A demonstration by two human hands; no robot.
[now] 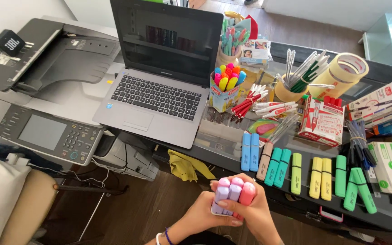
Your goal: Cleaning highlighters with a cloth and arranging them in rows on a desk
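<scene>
A bundle of pastel highlighters [233, 194] is clamped upright between the left hand [203, 212] and the right hand [256, 213], in front of the glass desk [223, 136]. The highlighters are judged light, rigid and smooth, so slipping apart is likely. The bundle is best gripped around the barrels, not the caps.

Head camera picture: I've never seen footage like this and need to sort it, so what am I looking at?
One camera sits on a person's head, looking down at their two bare hands. Left hand and right hand together hold a bunch of pastel highlighters, pink and lilac, in a shut grip. On the glass desk lies a row of highlighters, blue to green, with an open laptop, cups of pens, and a roll of tape. A printer stands left.
</scene>
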